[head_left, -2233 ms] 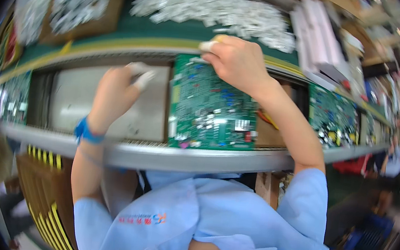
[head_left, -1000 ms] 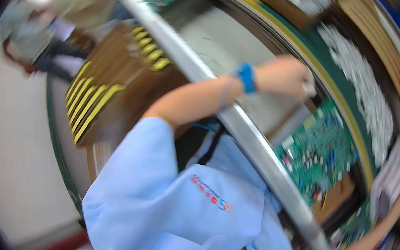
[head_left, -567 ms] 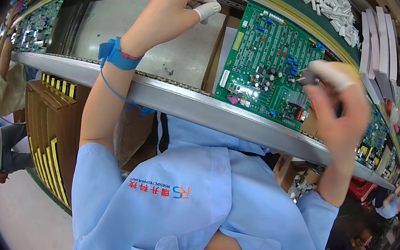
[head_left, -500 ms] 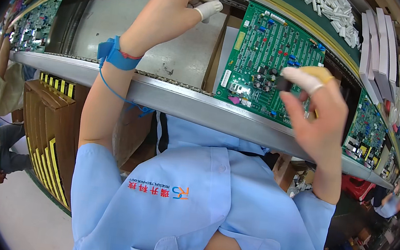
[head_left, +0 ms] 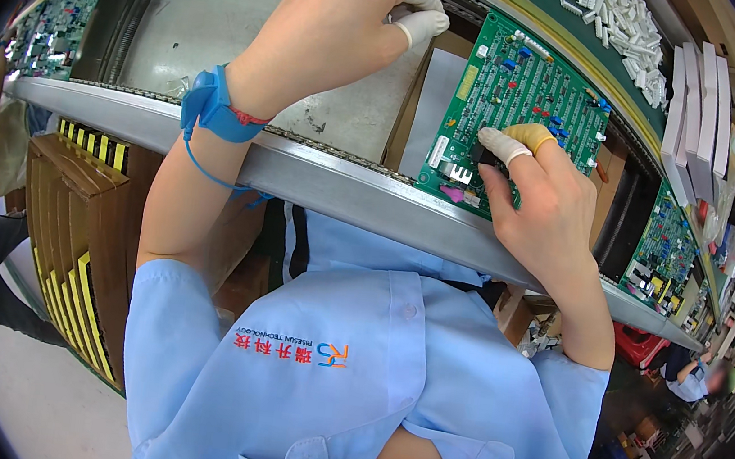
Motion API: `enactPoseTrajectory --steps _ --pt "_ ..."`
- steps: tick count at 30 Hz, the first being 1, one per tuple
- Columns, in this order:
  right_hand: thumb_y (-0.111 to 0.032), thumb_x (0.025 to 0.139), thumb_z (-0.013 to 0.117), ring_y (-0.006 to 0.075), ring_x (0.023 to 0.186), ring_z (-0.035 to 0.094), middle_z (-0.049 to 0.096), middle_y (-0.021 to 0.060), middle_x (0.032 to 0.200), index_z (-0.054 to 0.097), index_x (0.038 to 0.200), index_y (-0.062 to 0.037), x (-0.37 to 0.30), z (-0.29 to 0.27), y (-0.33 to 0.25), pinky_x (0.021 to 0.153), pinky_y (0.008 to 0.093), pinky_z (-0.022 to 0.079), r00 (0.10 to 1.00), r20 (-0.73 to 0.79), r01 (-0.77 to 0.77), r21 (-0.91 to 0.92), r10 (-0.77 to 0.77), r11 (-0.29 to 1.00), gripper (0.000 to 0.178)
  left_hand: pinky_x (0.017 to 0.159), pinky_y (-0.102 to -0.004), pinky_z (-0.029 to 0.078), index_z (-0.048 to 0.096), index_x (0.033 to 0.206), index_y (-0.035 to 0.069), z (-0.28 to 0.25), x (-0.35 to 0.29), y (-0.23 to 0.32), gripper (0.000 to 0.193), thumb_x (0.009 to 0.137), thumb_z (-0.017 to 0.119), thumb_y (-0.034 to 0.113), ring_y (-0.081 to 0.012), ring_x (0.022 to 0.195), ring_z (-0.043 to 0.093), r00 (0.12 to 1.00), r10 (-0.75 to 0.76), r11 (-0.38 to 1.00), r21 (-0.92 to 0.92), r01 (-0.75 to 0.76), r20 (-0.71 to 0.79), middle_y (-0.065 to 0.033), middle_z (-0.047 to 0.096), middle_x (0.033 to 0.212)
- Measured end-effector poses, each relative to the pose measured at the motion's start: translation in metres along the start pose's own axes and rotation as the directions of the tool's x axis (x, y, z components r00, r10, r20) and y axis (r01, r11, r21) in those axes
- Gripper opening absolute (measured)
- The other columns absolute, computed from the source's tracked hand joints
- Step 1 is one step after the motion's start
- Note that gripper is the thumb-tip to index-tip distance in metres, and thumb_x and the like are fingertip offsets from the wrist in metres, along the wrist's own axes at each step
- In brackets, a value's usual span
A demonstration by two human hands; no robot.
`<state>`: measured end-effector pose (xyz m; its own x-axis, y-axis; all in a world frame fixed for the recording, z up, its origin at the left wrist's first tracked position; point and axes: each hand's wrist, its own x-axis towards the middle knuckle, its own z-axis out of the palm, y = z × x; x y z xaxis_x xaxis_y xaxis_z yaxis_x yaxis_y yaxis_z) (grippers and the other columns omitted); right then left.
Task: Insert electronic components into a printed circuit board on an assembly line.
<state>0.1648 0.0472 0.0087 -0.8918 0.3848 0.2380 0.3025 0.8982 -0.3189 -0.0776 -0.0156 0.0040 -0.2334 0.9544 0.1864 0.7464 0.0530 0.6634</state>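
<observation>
A green circuit board [head_left: 495, 76] with blue, red and black parts lies across the conveyor rails, right of centre. Low on the board, my right hand [head_left: 545, 200] pinches a small black block-shaped component [head_left: 481, 155] between thumb and fingertips; it wears a white and a yellow finger cot. The component is at the board's surface, though the fingers hide whether it is seated. My left hand [head_left: 340, 31], in white finger cots, hovers over the rails left of the board. Its fingers are curled closed, and whatever they may hold is hidden. A blue wrist strap [head_left: 221, 106] circles the left wrist.
A metal rail [head_left: 328, 180] runs along the near side. Many white connectors [head_left: 621, 36] lie loose beyond the conveyor, beside upright white boxes [head_left: 700, 113]. Other boards [head_left: 669, 250] sit farther right and left. A cardboard box [head_left: 87, 188] stands lower left.
My right hand has moved left and down to the board with the black component. My left hand has shifted slightly right. The board has slid to the right.
</observation>
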Motion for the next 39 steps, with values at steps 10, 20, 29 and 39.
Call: enactPoseTrajectory --steps 10,20,29,39 --pt "-0.011 0.074 0.073 0.0248 0.078 0.063 0.061 0.0070 0.095 0.067 0.103 -0.0056 0.008 -0.012 0.000 0.062 0.0339 0.050 0.992 0.126 0.005 0.018 -0.008 1.000 0.030 0.066 -0.0331 0.052 0.070 0.097 0.002 -0.003 0.000 -0.003 0.019 0.086 0.068 0.018 -0.0285 0.067 0.064 0.993 0.116 0.989 0.092 -0.112 -0.035 -0.0168 0.068 0.083" --pt "-0.008 0.075 0.074 0.0274 0.074 0.063 0.065 0.0092 0.102 0.067 0.111 -0.0053 -0.002 -0.055 0.033 0.063 0.0344 0.050 0.987 -0.019 -0.155 0.102 0.157 0.983 0.037 0.071 -0.0290 0.053 0.072 0.100 0.005 -0.100 0.090 -0.063 0.019 0.087 0.067 0.018 -0.0172 0.078 0.068 0.891 0.120 0.944 0.328 0.035 -0.438 -0.0107 0.071 0.086" --pt "-0.007 0.074 0.075 0.0285 0.083 0.065 0.065 0.0098 0.105 0.067 0.108 -0.0049 -0.020 -0.056 0.050 0.069 0.0352 0.052 0.973 -0.036 -0.219 0.166 0.228 0.961 0.035 0.072 -0.0467 0.053 0.067 0.082 0.005 -0.117 0.188 -0.113 0.011 0.075 0.061 0.011 -0.0372 0.082 0.066 0.984 0.179 0.545 0.833 -0.096 -0.004 -0.0175 0.066 0.079" --pt "-0.008 0.079 0.073 0.0165 0.056 0.056 0.065 0.0064 0.106 0.067 0.109 -0.0062 -0.025 -0.050 0.074 0.055 0.0281 0.046 0.957 -0.102 -0.238 0.258 0.271 0.936 0.030 0.073 -0.0380 0.053 0.071 0.089 0.003 -0.120 0.161 -0.049 0.021 0.077 0.063 0.019 -0.0321 0.078 0.067 0.908 0.323 0.737 0.673 -0.064 -0.267 -0.0189 0.068 0.083"
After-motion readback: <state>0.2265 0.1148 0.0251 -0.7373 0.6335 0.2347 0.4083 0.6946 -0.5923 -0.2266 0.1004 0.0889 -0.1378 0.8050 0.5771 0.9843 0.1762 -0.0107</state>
